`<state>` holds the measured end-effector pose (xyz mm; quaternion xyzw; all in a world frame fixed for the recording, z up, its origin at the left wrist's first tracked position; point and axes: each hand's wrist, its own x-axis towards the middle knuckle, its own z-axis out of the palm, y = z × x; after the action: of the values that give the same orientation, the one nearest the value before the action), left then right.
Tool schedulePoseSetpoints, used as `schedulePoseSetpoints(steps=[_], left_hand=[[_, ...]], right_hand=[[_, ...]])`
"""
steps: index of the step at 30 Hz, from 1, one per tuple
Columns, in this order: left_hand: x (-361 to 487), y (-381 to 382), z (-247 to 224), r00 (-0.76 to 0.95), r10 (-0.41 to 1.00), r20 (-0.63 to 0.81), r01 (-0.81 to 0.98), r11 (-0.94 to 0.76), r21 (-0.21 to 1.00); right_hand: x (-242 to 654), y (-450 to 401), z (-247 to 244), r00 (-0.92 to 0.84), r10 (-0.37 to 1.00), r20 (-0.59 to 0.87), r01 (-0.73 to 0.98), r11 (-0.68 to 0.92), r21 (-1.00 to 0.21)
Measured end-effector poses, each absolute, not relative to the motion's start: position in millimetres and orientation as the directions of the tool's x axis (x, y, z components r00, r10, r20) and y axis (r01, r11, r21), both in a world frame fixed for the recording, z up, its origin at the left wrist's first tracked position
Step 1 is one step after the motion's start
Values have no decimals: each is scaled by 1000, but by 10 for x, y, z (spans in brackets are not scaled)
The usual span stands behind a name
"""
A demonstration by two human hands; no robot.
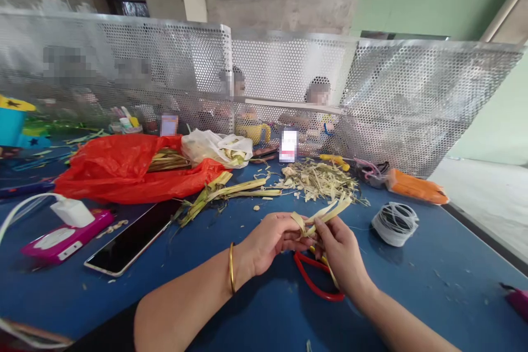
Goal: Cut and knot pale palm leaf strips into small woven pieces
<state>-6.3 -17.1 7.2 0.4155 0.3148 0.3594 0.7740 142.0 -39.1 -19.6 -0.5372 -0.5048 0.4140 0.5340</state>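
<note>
Pale yellow-green strips of dried plant leaf (pixel 339 209) fan out between my two hands above the blue table. My left hand (pixel 277 239), with a gold bangle at the wrist, has its fingers closed on the left end of the strips, where one is folded over. My right hand (pixel 339 247) pinches the same strips between thumb and fingers. Below the hands lies a red-handled tool (pixel 313 283), its far part hidden by my right hand. Beyond them a heap of dry shredded leaf scraps (pixel 322 180) covers the table, with longer leaf stalks (pixel 223 190) to its left.
A red plastic bag (pixel 115 168) and a white bag (pixel 214 146) lie back left. Nearer are a phone (pixel 132 239) and a magenta power strip (pixel 68 234) with a charger. At right are a spool of clear line (pixel 395 224) and an orange packet (pixel 416 187). A perforated metal screen (pixel 284 66) stands behind; people sit beyond it.
</note>
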Motion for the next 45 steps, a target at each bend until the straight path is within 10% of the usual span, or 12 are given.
schedulePoseSetpoints(steps=[11,17,23,31,38,45], left_hand=[[-15,-140,-19,201,973,-111,-227,157,961],[-77,-68,13,100,988,-122,-178,138,974],[-38,-120,3,171,974,-152,-188,183,965],[-22,-187,4,434,886,-160,-52,202,978],[-47,-205,31,560,804,-199,35,217,976],[33,-279,-12,430,894,-129,106,92,990]], right_hand=[[1392,-407,-146,-4,995,-100,66,-100,-993],[1419,-609,0,-275,924,266,503,374,-779],[1464,-574,201,-543,823,169,182,311,-933],[1647,-422,130,-205,840,503,655,499,-567],[1626,-309,41,-130,974,188,892,197,-407],[1565,-342,-25,-42,974,221,882,140,-450]])
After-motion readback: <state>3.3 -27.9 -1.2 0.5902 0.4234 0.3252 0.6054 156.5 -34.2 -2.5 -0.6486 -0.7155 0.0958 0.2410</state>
